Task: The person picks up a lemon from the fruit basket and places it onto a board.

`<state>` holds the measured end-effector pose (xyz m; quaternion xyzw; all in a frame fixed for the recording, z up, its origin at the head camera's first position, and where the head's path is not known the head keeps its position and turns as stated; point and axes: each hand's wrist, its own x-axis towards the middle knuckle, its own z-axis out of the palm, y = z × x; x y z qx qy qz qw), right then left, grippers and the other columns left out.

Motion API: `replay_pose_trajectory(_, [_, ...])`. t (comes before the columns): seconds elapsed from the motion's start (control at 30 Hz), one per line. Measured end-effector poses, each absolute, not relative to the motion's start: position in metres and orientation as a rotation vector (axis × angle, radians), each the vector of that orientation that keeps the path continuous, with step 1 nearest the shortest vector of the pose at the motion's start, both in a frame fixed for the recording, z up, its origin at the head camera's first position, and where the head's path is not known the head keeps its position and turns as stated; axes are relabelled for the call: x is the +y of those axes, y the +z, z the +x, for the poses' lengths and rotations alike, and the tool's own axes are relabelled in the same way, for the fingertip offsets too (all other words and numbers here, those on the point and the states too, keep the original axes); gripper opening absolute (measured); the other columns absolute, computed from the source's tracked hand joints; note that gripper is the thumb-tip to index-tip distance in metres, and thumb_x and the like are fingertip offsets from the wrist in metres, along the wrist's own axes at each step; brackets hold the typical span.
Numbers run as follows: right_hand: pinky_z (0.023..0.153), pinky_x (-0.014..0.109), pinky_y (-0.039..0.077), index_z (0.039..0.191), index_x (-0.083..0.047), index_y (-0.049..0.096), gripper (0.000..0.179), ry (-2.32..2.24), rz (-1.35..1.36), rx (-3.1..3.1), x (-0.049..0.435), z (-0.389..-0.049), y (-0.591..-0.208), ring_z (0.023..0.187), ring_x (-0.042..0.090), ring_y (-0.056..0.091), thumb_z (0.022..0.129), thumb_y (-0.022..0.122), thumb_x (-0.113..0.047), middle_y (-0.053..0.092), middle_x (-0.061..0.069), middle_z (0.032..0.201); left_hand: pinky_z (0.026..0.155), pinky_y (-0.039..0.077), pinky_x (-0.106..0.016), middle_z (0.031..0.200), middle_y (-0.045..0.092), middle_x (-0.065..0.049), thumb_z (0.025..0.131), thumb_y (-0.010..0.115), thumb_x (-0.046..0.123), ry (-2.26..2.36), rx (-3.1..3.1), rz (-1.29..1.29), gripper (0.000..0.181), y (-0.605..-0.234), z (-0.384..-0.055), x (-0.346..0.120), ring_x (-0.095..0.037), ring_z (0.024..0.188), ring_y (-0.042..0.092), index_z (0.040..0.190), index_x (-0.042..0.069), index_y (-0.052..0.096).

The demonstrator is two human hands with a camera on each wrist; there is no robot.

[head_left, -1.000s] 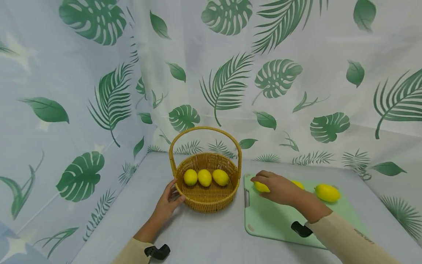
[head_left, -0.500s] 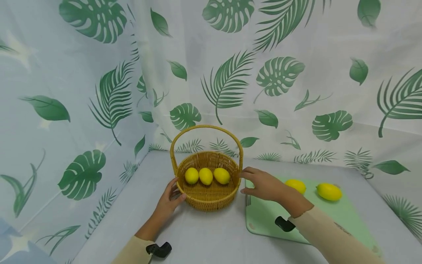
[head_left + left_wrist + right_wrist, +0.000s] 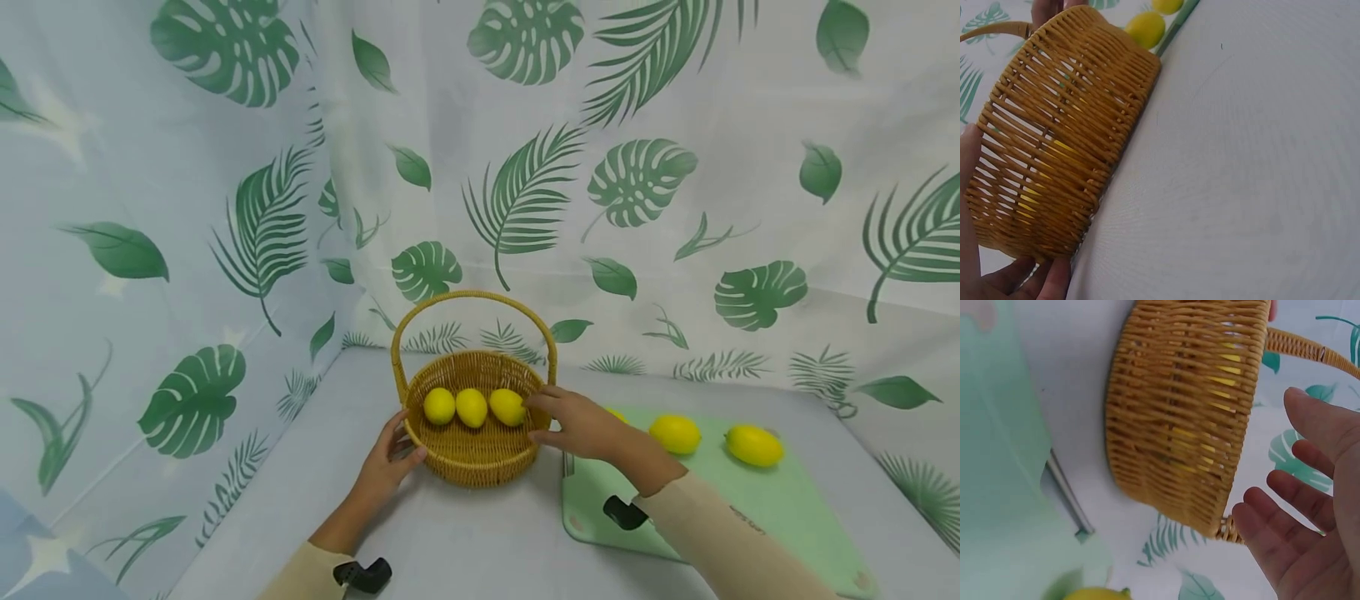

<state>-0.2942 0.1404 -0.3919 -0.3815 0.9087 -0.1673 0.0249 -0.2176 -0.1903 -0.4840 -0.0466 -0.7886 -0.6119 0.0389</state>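
Note:
A woven basket [image 3: 480, 471] with a tall handle stands upright on the table, holding three yellow lemons in a row, the middle lemon [image 3: 472, 408] among them. My left hand [image 3: 384, 471] holds the basket's left side, thumb at the front and fingers round the side; the left wrist view shows fingertips [image 3: 1054, 278] against the wicker. At the right rim, my right hand [image 3: 581, 425] reaches over with loosely spread fingers and nothing in them. In the right wrist view its fingers [image 3: 1291, 519] lie close to the handle's base; whether they touch it I cannot tell.
A pale green cutting board [image 3: 645, 517] lies right of the basket. On it are a middle lemon [image 3: 675, 434], a right lemon [image 3: 753, 446] and one lemon [image 3: 617, 415] mostly hidden behind my right hand. A leaf-patterned curtain [image 3: 525, 192] hangs behind and at the left.
My right hand has left the leftmost lemon on the board and moved left to the basket's right rim, its fingers empty. My left hand stays at the basket. The view shifts slightly.

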Motion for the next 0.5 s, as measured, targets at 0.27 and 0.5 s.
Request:
replay_pose_trajectory(0.27, [0.098, 0.042, 0.044, 0.134, -0.017, 0.057, 0.047, -0.558, -1.202, 2.77, 0.122, -0.293, -0.4, 0.118, 0.021, 0.052, 0.093, 0.068, -0.036, 0.053, 0.001, 0.131, 0.092, 0.047, -0.049, 0.149, 0.036, -0.019, 0.091, 0.071, 0.028, -1.852, -2.387, -0.1, 0.074, -0.516, -0.231, -0.196, -0.037, 0.129, 0.044, 0.152, 0.031, 0.029])
replay_pose_trajectory(0.5, [0.1, 0.041, 0.043, 0.134, -0.019, 0.058, 0.047, -0.563, -1.196, 2.767, 0.11, -0.296, -0.403, 0.12, 0.019, 0.051, 0.092, 0.067, -0.04, 0.052, -0.001, 0.132, 0.093, 0.046, -0.05, 0.149, 0.036, -0.02, 0.091, 0.071, 0.027, -1.849, -2.394, -0.095, 0.075, -0.513, -0.23, -0.194, -0.038, 0.129, 0.044, 0.153, 0.028, 0.028])
